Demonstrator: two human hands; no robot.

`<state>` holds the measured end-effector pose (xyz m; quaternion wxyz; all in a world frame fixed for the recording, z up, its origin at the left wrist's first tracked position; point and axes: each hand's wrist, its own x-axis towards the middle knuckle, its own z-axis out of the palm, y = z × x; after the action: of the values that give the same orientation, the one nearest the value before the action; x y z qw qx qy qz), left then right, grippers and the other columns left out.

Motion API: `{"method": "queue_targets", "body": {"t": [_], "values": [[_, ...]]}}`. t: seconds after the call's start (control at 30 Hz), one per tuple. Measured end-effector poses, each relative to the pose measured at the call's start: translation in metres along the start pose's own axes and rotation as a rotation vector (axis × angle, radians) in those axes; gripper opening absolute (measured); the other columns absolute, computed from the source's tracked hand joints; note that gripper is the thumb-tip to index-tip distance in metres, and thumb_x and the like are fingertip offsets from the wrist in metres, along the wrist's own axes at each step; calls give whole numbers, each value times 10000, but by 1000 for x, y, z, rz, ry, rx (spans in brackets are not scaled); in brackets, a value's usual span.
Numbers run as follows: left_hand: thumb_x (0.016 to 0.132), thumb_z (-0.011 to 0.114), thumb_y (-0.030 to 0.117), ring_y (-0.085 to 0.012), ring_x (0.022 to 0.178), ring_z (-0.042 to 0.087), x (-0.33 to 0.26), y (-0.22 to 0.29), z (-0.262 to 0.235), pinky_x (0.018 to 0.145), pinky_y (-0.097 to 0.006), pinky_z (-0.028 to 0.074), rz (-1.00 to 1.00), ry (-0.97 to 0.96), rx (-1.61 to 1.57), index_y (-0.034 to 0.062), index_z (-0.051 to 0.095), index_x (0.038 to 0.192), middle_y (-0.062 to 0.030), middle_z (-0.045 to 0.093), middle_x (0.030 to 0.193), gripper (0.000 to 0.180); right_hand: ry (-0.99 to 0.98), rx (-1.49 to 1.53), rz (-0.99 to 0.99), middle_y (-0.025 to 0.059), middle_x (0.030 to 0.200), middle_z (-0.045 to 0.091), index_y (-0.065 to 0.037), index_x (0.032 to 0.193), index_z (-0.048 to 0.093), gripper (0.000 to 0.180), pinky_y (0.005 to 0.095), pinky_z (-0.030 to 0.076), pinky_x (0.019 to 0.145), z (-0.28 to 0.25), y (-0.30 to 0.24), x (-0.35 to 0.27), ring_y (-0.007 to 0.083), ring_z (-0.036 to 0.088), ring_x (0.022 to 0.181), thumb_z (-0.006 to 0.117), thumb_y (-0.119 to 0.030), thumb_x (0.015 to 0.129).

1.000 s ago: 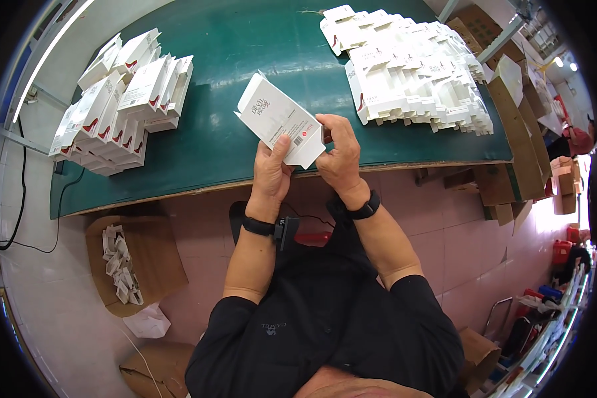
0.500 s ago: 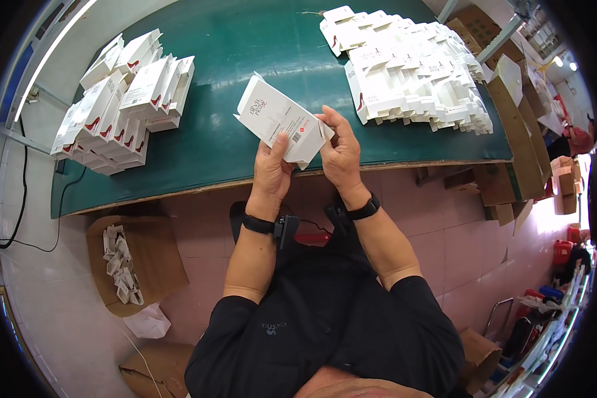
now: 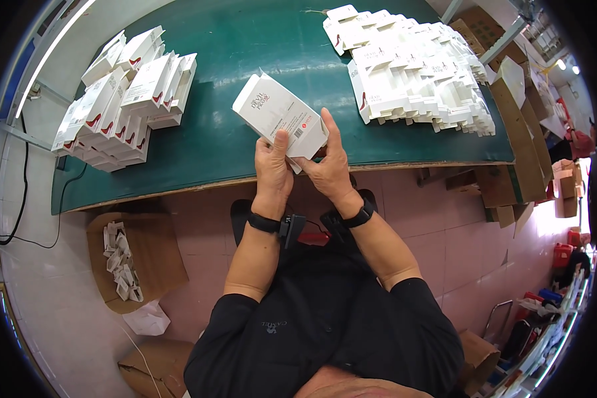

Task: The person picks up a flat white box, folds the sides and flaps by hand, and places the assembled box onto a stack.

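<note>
Two hands on one small white carton [image 3: 280,116] here, held up just over the near edge of the green counter [image 3: 245,60]. It's a flat-sided rectangular cardboard box, smooth and glossy-looking, with dark print and a little red mark on the face, tilted so its long side runs up to the left. Left hand [image 3: 273,166] has its grip closed around the lower end, thumb pressed flat on the printed face. Right hand [image 3: 328,166] is also closed on that same end, fingers working at the bottom corner where a flap seems to be, though I can't really see the flap itself. Both wrists have dark bands. The counter top looks like a matte mat with a bare wood edge. On its left sits a stack of made-up boxes [image 3: 123,99], white with red accents, and on the right a big fanned pile of flat unfolded blanks [image 3: 414,69]. Down on the tile floor there's a brown cardboard box [image 3: 156,255] holding white scraps.
</note>
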<state>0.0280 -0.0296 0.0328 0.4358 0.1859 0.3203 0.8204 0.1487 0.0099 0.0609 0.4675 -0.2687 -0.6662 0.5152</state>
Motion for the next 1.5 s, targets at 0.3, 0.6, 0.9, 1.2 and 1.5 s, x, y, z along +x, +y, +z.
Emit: {"method": "queue_targets", "body": {"t": [0.3, 0.6, 0.9, 1.2, 1.5], "values": [[995, 727, 284, -186, 1009, 694, -6, -11, 1, 906, -351, 600, 38, 161, 94, 5, 476, 1161, -132, 672, 1135, 411, -175, 179, 18, 110, 1248, 665, 42, 1454, 480, 576, 313, 553, 928, -31, 22, -2, 174, 665, 1095, 686, -33, 921], [1042, 660, 197, -190, 1053, 679, -9, -14, -1, 943, -355, 583, 98, 94, 147, 18, 483, 1163, -130, 668, 1156, 279, -135, 347, 104, 97, 1216, 695, 50, 1347, 585, 386, 283, 540, 901, -35, 19, -3, 128, 650, 1029, 633, -122, 1005], [1054, 605, 90, -204, 1158, 642, 1, 6, 5, 1042, -386, 531, 61, 11, 76, 16, 525, 1286, -109, 646, 1277, 256, -4, 308, 192, 55, 1004, 742, 43, 1136, 685, 219, 271, 551, 802, -45, 32, 3, 90, 648, 894, 630, -133, 1019], [1058, 589, 85, -210, 1146, 650, 13, -4, -21, 1033, -394, 540, 65, 26, 134, 26, 506, 1334, -110, 635, 1287, 294, -35, 247, 169, 52, 962, 748, 31, 1110, 699, 212, 281, 553, 768, -44, 35, 3, 82, 641, 855, 654, -150, 1009], [1035, 633, 127, -228, 1299, 546, 5, -10, 7, 1053, -371, 479, 174, 58, 562, 27, 452, 1476, -127, 512, 1452, 488, 165, 146, 168, 67, 894, 746, 21, 1084, 705, 209, 292, 551, 728, -65, 33, 14, 89, 641, 802, 665, -164, 996]]}}
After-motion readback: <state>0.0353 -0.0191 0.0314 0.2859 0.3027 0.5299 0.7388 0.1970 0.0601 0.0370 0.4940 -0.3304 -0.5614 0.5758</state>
